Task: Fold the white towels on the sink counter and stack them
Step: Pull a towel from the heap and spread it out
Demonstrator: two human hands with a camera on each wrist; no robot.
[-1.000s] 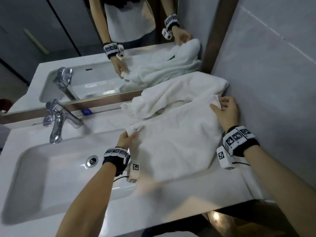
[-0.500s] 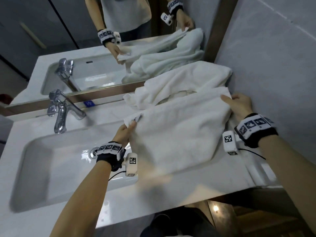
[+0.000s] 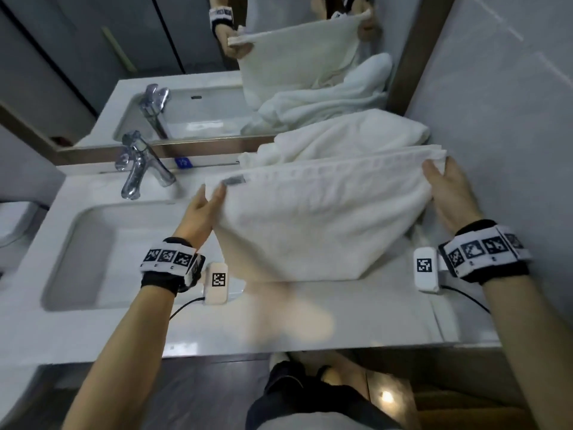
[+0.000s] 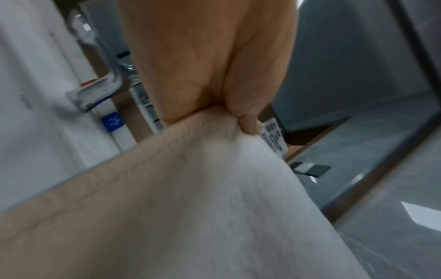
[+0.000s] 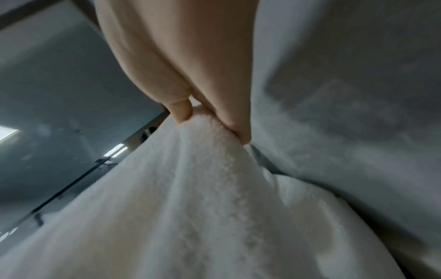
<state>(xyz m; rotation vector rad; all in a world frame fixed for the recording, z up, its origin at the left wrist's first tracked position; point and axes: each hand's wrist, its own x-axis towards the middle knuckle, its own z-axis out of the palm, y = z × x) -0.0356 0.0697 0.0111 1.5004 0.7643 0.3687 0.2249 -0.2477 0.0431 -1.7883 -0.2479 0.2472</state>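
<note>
Stretching a white towel (image 3: 310,218) taut along its top edge, both hands hold it lifted above the counter (image 3: 356,321); the left hand (image 3: 198,212) pinches the left corner between thumb and fingers, and the left wrist view shows the cloth (image 4: 190,198) gathered under the thumb (image 4: 248,124); the right hand (image 3: 449,193) pinches the right corner close to the side wall (image 3: 502,119), and the right wrist view shows fingers (image 5: 233,120) closed over a bunched fold of towel (image 5: 190,198); the upper hem runs nearly straight from hand to hand, tilting slightly up toward the right; the towel hangs doubled, its lower edge sloping down to the counter's bare front strip and blurred there; a second towel (image 3: 341,135) lies crumpled behind it, against the mirror (image 3: 186,41) and in the corner by the wall; the sink basin (image 3: 102,252) sits to the left of the held towel, with the tap (image 3: 139,169) at its back rim, well apart from the left hand; open counter lies in front of the hanging cloth, running to the front edge; on the right the hand has little room before the wall.
</note>
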